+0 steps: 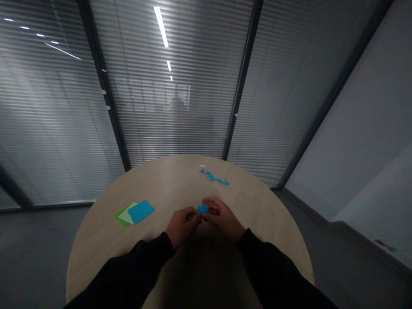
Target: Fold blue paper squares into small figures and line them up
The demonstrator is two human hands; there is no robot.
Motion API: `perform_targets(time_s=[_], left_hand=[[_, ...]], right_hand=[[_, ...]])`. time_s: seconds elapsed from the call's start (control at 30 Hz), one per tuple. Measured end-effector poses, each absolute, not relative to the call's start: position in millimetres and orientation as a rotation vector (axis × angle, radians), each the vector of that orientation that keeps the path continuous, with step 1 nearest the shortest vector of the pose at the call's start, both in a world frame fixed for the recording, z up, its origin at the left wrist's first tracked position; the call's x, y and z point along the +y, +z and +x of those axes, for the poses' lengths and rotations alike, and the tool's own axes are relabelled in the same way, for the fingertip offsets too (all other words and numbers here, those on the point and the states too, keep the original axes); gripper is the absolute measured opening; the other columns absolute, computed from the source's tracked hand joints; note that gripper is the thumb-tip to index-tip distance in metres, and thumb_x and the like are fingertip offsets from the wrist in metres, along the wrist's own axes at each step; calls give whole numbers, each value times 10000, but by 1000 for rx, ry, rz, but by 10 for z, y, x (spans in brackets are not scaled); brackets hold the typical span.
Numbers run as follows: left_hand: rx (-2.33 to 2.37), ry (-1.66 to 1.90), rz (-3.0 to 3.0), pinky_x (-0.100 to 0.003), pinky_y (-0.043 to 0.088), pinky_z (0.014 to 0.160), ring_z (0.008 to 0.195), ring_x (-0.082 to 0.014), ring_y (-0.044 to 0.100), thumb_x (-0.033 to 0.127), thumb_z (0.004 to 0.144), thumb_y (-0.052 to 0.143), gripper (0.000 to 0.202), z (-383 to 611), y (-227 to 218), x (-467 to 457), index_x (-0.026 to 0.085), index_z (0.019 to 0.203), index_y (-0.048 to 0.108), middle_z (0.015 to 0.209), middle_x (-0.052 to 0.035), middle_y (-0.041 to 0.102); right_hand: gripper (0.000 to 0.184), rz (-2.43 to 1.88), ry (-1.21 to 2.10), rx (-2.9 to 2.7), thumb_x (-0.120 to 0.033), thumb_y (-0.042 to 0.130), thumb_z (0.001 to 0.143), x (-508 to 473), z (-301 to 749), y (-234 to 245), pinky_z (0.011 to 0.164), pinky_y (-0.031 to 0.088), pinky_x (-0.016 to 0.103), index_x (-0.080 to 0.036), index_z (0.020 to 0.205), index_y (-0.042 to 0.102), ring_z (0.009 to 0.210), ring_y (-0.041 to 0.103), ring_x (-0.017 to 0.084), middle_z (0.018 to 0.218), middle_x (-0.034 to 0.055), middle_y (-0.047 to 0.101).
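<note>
A small piece of blue paper point(202, 209), seemingly folded, is held between my two hands over the near part of the table. My left hand point(183, 223) pinches its left side with thumb and forefinger. On the other side, my right hand point(223, 216) grips the paper's right edge, thumb below and fingers curled above. Further off lie several small blue folded paper stars point(210, 176) in a loose row, with one yellow paper star point(202, 166) at the far end. The exact folds of the held piece are too small to make out.
To the left on the round wooden table point(174, 180) lies a fanned stack of paper sheets, with blue paper point(141, 211) on top and green paper point(122, 216) beneath. Glass panels with blinds point(180, 128) stand behind the table, and a pale wall point(363, 128) is at right.
</note>
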State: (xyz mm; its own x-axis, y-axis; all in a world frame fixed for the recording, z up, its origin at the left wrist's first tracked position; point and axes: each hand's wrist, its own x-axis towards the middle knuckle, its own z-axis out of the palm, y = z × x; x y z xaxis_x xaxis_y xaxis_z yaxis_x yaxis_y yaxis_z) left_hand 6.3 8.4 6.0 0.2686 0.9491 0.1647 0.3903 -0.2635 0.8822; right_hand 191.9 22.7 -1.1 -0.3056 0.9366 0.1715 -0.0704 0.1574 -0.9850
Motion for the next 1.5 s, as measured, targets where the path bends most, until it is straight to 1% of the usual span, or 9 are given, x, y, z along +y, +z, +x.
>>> perform_targets(time_s=[0.17,0.47,0.73,0.93,1.03,1.13,1.23,1.37,1.5], left_hand=[[1202,947,1819,-270,404,602,620,-173,584,454,881,520,360,60,69,88,161,752,685,679,-46,688],[1204,937,1882,-267,410,625,664,-180,602,463,901,520,369,59,105,64,163,812,715,736,-55,723],[1130,875,2032,-261,368,591,610,-154,530,396,911,514,307,38,135,67,165,781,670,664,-17,642],[1109,912,1884,-259,406,614,644,-165,573,446,889,555,323,58,123,58,154,866,691,711,-34,680],[1096,928,1871,-264,423,635,658,-173,601,441,898,533,335,38,102,80,156,813,688,715,-48,700],[1121,960,1927,-267,421,640,659,-177,611,404,888,542,306,9,85,100,165,759,684,700,-48,706],[1200,954,2010,-276,415,641,648,-181,615,353,875,557,260,-11,84,111,176,749,700,697,-43,719],[1176,954,1994,-287,439,675,694,-187,641,344,899,536,260,-35,92,138,190,838,737,769,-48,749],[1050,982,1777,-293,481,679,718,-185,656,439,910,543,330,-62,67,186,161,927,721,873,-90,766]], right_hand=[[482,-932,1362,-1444,-400,846,680,246,1919,-24,787,531,348,-196,1044,604,818,688,181,931,48,721],[376,-989,1336,-1392,-410,819,712,211,1897,10,734,515,323,-184,969,665,737,660,161,855,36,723],[318,-1008,1306,-1381,-417,801,716,221,1908,-2,768,509,328,-189,897,672,774,654,168,839,24,700],[316,-998,1168,-1389,-413,800,714,265,1869,-46,748,509,321,-195,891,655,778,645,177,813,19,679],[319,-997,1147,-1416,-408,779,745,256,1860,-49,756,514,324,-194,953,668,804,656,183,843,28,684],[328,-988,1170,-1517,-374,757,775,234,1878,-31,816,525,353,-207,1046,678,884,685,202,948,52,719],[290,-977,1195,-1577,-338,767,763,227,1902,-4,860,527,375,-206,1010,695,925,700,219,983,66,745],[263,-984,1175,-1511,-353,784,742,258,1929,8,828,531,369,-196,939,706,862,701,214,905,53,752],[332,-999,1138,-1402,-390,796,735,302,1965,-32,785,523,352,-184,983,715,801,683,193,872,45,742]])
